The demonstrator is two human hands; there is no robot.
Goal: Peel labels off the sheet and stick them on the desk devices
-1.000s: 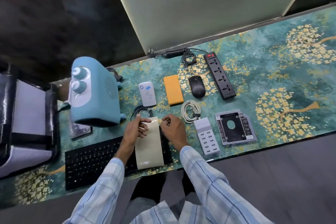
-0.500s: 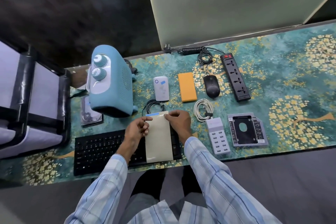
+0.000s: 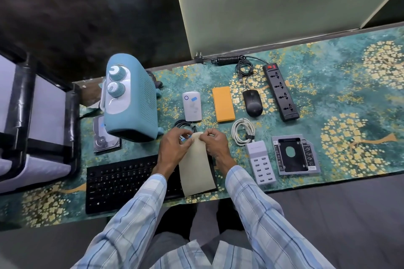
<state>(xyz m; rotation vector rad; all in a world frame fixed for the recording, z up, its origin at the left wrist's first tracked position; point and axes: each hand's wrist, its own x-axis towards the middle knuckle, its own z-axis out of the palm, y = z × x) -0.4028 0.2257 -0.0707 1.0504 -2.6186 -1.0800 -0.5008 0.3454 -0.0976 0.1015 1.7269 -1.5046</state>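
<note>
A pale beige label sheet [image 3: 195, 168] hangs over the right end of the black keyboard [image 3: 122, 181]. My left hand [image 3: 175, 146] pinches its top left corner, where a small blue label shows between the fingertips. My right hand [image 3: 215, 143] grips the top right corner of the sheet. A white power bank [image 3: 192, 107] carries a blue label, and so does the hard drive [image 3: 103, 135] beside the teal heater [image 3: 129, 100]. An orange power bank [image 3: 223, 103], a black mouse [image 3: 252, 102], a black power strip [image 3: 281, 91], a white USB hub [image 3: 261, 161] and a silver drive caddy [image 3: 295, 155] lie to the right.
A coiled white cable [image 3: 242, 131] lies between the orange power bank and the USB hub. A coiled black cable [image 3: 184, 125] sits just behind my hands. A black-framed chair [image 3: 32, 129] stands at the left. A pale panel [image 3: 273, 2] rises behind the patterned desk mat [image 3: 349, 102].
The camera view shifted, so the desk items sit further right in the frame. My hands moved up to the sheet's top edge, and a blue label now shows at my left fingertips.
</note>
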